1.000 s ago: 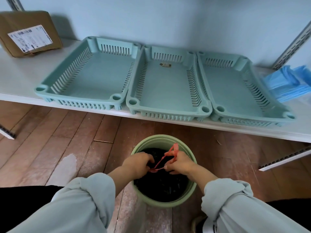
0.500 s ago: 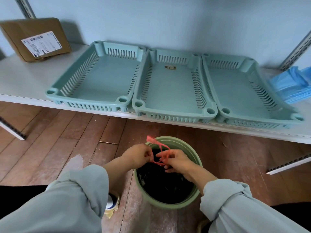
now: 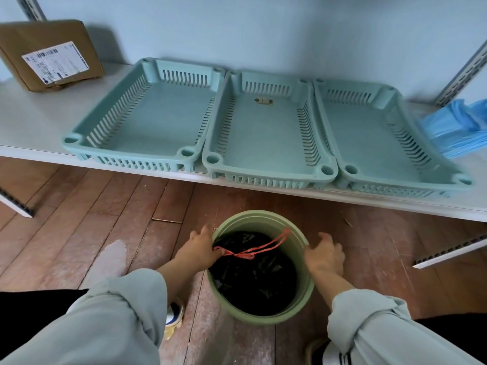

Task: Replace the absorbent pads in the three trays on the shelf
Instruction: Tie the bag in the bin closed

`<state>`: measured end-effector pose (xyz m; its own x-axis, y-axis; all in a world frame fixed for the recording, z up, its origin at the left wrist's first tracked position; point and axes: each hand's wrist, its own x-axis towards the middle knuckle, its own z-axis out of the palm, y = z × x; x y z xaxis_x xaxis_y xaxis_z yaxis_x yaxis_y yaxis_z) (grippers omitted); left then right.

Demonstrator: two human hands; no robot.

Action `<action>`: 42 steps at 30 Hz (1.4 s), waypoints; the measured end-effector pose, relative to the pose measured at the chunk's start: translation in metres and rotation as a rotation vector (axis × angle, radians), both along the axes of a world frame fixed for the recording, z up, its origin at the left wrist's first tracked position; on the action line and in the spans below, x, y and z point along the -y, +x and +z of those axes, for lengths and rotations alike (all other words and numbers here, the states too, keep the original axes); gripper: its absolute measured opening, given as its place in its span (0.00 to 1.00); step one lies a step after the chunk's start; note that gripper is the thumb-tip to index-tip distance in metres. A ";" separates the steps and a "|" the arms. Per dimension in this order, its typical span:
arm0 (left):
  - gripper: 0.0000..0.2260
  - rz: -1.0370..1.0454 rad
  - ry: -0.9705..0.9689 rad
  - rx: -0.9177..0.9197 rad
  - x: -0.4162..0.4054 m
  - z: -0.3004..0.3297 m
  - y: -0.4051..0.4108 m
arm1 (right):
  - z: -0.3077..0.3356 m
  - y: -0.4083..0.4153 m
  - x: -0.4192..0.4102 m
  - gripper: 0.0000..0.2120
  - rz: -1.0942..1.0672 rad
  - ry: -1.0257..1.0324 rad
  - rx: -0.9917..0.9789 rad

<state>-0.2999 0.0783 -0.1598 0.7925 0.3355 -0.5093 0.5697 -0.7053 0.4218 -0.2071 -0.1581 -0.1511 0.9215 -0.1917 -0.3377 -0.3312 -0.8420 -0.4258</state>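
The person wore a soft, pale grey-green top. Its long sleeves were pushed up in puffy folds, so the arms were bare below. The left hand and right hand had no gloves.
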 end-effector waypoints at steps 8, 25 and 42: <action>0.24 0.124 -0.173 -0.085 0.002 -0.027 -0.013 | -0.029 -0.001 0.013 0.11 -0.005 0.236 -0.414; 0.20 0.621 -0.322 0.197 -0.056 0.004 0.062 | -0.003 0.049 -0.085 0.04 -0.276 0.718 -0.364; 0.20 0.602 -0.380 -0.076 -0.061 0.002 0.068 | -0.016 0.065 -0.118 0.17 -0.259 0.777 -0.524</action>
<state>-0.2316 0.1394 -0.1577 0.4828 0.4918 -0.7246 0.8517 -0.0711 0.5192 -0.1422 -0.0397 -0.1672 0.5793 0.0825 -0.8110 -0.7723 -0.2629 -0.5784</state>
